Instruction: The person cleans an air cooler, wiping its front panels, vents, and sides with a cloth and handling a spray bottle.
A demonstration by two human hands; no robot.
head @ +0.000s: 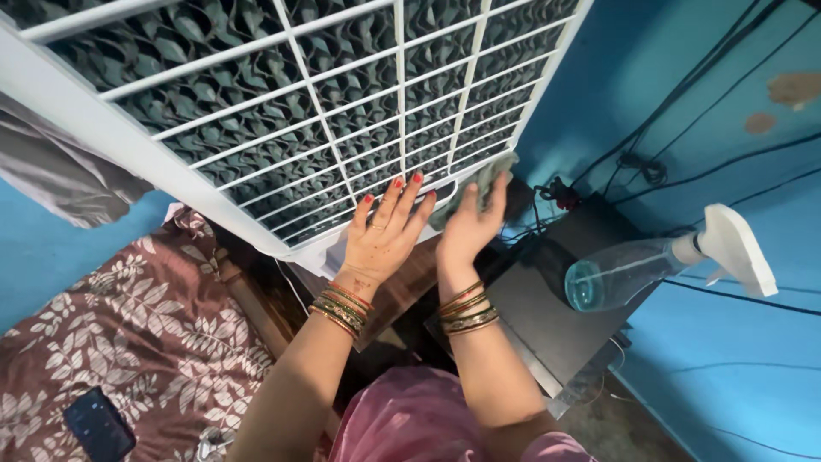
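A big white air cooler panel [77, 120] with a white grid over a dark honeycomb pad fills the upper view. My left hand [385, 235] lies flat, fingers spread, against the panel's lower edge. My right hand [470, 227] presses a grey-green cloth [489, 178] against the panel's lower corner. Both wrists wear several bangles.
A clear spray bottle [633, 269] with a white trigger head stands on a dark box [547, 316] at the right. Black cables [650, 162] run along the blue wall. A brown leaf-patterned bedspread [128, 334] with a dark phone [98, 423] lies lower left. Grey fabric [60, 180] hangs at left.
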